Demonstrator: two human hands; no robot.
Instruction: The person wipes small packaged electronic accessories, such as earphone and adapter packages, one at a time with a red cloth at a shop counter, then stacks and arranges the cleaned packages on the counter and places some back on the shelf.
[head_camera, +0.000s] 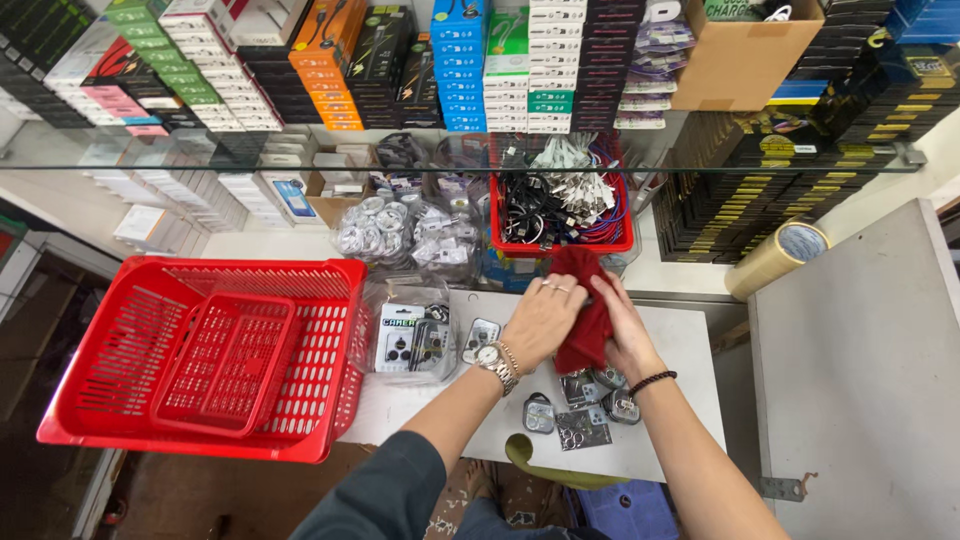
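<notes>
A dark red cloth is bunched between both my hands above a small white table. My left hand, with a ring and a silver wristwatch, presses on the cloth's left side. My right hand, with a black bead bracelet on the wrist, grips the cloth from the right. Whether anything is wrapped inside the cloth is hidden. Several small clear packets with round lens parts lie on the table just below my hands. A clear bag of similar packets rests to the left of my left hand.
A big red plastic basket with a smaller red basket inside stands at the left. A red tray of cables sits beyond my hands under a glass shelf stacked with boxes. A tape roll and grey counter are right.
</notes>
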